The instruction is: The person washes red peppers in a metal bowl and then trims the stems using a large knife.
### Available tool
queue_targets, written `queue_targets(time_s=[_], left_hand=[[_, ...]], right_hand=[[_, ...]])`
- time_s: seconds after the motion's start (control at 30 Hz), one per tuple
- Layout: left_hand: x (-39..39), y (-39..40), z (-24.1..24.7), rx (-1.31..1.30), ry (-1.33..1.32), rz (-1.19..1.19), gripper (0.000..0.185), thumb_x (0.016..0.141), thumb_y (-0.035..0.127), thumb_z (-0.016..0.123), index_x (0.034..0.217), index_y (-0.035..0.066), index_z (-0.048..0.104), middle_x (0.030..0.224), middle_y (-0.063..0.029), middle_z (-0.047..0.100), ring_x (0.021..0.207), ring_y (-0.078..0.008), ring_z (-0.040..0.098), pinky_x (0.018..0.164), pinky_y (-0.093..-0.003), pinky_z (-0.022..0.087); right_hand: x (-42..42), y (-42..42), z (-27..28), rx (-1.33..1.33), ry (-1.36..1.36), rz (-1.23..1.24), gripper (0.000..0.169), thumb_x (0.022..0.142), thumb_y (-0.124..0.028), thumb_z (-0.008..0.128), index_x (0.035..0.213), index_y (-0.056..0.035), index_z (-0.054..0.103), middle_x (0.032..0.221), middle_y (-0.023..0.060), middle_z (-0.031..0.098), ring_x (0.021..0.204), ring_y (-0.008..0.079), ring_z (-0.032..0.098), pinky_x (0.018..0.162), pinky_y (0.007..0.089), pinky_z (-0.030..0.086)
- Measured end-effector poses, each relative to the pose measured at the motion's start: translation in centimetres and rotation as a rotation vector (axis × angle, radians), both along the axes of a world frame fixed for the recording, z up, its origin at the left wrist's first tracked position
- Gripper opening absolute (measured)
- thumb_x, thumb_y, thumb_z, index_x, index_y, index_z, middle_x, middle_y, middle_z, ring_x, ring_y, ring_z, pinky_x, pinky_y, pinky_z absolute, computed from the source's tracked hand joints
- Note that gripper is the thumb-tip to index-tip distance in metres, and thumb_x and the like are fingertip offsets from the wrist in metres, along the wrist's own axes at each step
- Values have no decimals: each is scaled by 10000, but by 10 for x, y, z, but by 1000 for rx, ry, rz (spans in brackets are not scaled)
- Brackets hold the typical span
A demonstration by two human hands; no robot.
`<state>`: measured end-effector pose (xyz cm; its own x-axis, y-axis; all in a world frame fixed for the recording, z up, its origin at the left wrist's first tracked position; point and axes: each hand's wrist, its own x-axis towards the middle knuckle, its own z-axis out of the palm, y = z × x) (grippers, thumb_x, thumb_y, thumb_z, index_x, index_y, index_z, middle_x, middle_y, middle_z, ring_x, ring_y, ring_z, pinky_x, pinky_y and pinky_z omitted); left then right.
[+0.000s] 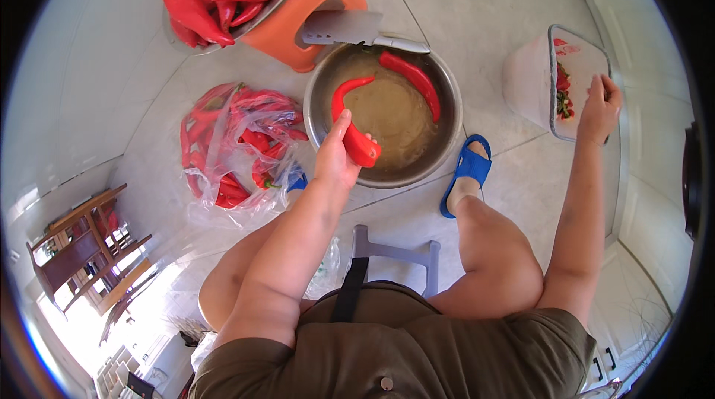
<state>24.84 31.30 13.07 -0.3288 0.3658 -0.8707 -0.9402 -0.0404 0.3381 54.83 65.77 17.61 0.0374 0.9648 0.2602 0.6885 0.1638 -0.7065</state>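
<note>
Over the steel basin (pixel 455 120), my left hand (pixel 335 159) grips a long red pepper (pixel 357 142). Its curved tip points away from me. No green stem shows on its blunt end. A second red pepper (pixel 413 81) lies in the cloudy water of the basin. Across the basin's far rim rests a cleaver (pixel 343 28) with a metal handle, its blade pointing left. My right hand (pixel 602 106) is at the opening of a white plastic bin (pixel 528 83), fingers curled. Whether they hold anything is hidden. Red and green pepper scraps (pixel 564 95) lie inside the bin.
A clear plastic bag (pixel 223 120) of red peppers sits left of the basin. Beyond it, a metal bowl (pixel 273 5) heaped with red peppers stands on an orange stool (pixel 279 44). A grey stool (pixel 396 251) is beneath me. My blue slipper (pixel 472 167) is close to the basin.
</note>
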Motion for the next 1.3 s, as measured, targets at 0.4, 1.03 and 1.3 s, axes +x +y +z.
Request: queue_targets(time_s=[0.4,1.03,1.3], left_hand=[[-25,-45,151,60,588,-104,291,897,134,624,1148,12,542,1091,-90,624,956,-165,599,841,-321,489],[-254,69,168,-966,2488,-652,421,881,329,636,1205,63,599,1221,-144,604,1150,-328,544,976,-448,416],[-109,-25,77,115,1814,-1286,198,817,117,663,1007,63,662,1011,-103,664,980,-319,608,864,-411,484]], right_hand=[[-99,-151,-44,12,-227,974,259,803,-76,654,1048,6,632,1234,201,592,1136,385,550,985,448,453],[-215,-154,-173,-585,-830,734,515,915,-239,552,1346,5,409,1231,196,574,1070,372,603,903,435,517],[-169,-231,-295,-814,-410,575,385,866,-385,626,1001,-24,633,783,160,674,746,309,692,677,414,554]])
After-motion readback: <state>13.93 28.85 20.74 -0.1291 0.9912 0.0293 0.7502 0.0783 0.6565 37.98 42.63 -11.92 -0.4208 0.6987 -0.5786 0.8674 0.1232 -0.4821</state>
